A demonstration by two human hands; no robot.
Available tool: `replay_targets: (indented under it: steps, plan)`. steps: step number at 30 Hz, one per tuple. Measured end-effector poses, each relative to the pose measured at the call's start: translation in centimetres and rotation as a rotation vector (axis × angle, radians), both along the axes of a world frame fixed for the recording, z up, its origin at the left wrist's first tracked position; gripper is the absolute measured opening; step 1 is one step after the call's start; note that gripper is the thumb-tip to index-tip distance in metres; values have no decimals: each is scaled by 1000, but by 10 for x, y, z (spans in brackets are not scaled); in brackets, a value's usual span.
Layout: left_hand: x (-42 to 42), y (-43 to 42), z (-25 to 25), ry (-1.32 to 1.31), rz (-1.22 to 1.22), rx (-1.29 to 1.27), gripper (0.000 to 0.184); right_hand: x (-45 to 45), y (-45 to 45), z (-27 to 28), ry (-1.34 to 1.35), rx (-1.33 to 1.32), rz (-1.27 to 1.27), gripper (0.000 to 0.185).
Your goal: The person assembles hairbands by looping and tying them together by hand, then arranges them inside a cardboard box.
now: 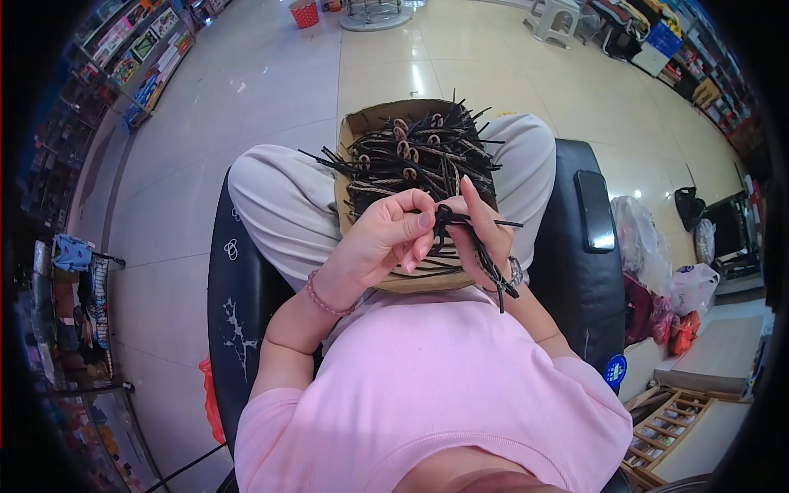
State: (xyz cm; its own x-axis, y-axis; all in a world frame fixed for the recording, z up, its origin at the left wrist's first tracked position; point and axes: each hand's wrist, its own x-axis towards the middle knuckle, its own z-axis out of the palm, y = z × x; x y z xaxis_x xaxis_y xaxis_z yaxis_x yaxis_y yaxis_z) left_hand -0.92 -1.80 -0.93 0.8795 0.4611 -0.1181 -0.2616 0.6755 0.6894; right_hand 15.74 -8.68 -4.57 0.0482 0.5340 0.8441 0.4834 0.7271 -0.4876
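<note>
A black braided cord (485, 261) with a knotted end runs across my right hand (485, 232), which grips it between thumb and fingers. Thin loose ends stick out to the right, and the braid hangs down toward the wrist. At the knot, the thumb and forefinger of my left hand (394, 228) are pinched together on the cord. Both hands are above a shallow cardboard box (427, 283) on my lap. Inside it lies a heap of similar black and tan braided cords (394, 177), some with tan loops.
I sit cross-legged on a dark padded seat (598, 304); a phone (594, 209) lies on its right side. Rubber bands (231, 249) rest on the left side. Plastic bags (690, 287) stand at right. Shelves (136, 49) line the left; a white stool (552, 20) is ahead.
</note>
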Motion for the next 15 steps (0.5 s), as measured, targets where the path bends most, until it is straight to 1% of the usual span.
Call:
replay_targets:
  steps: [7,11,15]
  plan:
    - [4,-1,1,30,76,-7,12,7,6,-7,-49,26,21,63]
    - [4,-1,11,97,91,86,13,11,2,7,-195,-28,19,65]
    - [4,2,7,130,94,89,14,12,0,12,-221,-105,32,63]
